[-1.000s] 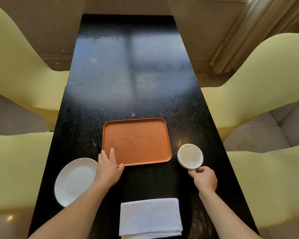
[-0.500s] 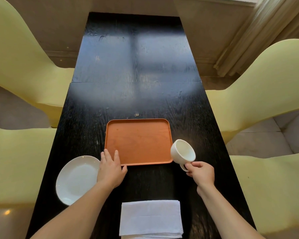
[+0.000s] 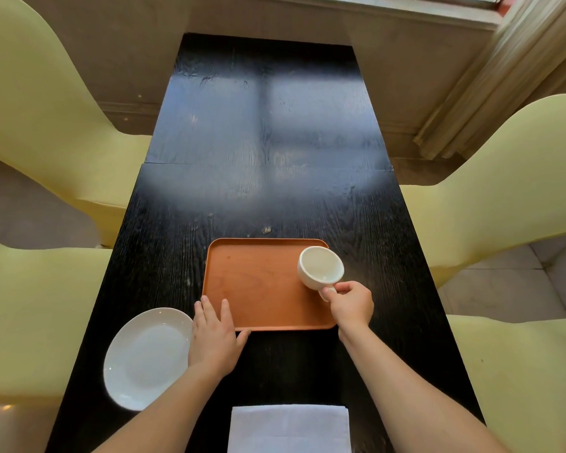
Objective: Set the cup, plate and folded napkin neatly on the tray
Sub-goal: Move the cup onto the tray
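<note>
An orange tray (image 3: 258,282) lies on the black table. My right hand (image 3: 352,304) pinches the handle of a white cup (image 3: 319,268) and holds it tilted over the tray's far right corner. My left hand (image 3: 214,335) lies flat at the tray's near left corner, fingers spread, the fingertips on its rim. A white plate (image 3: 147,358) sits on the table left of that hand. A folded white napkin (image 3: 290,428) lies at the near edge, below the tray.
The black table (image 3: 268,142) stretches away beyond the tray. Pale yellow chairs (image 3: 490,197) stand on both sides. A curtain (image 3: 504,70) hangs at the far right by the wall.
My right hand has lifted the cup off the table right of the tray and carried it left and forward over the tray's right corner. The left hand has stayed put.
</note>
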Demonstrator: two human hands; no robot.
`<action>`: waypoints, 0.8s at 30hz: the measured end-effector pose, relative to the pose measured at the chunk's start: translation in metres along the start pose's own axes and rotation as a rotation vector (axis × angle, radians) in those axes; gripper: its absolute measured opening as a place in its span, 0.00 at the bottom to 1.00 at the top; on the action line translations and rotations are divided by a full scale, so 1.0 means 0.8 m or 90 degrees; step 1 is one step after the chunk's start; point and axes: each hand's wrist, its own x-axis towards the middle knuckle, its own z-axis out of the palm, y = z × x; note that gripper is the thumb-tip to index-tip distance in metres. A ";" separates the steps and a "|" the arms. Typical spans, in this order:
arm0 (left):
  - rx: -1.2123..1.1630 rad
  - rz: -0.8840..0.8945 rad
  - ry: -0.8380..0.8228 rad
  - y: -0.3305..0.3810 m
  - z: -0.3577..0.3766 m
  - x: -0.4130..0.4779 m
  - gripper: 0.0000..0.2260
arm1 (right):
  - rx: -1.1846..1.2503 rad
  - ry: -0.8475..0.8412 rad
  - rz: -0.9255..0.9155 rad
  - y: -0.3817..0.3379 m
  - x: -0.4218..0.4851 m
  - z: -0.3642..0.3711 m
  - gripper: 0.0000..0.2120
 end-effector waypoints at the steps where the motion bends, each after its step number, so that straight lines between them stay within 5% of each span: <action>1: -0.004 -0.002 0.002 0.001 0.001 0.001 0.39 | 0.001 0.002 -0.001 -0.001 0.003 0.005 0.10; 24: -0.009 0.006 0.009 -0.002 -0.006 -0.005 0.37 | -0.029 -0.029 -0.090 0.006 0.025 0.025 0.12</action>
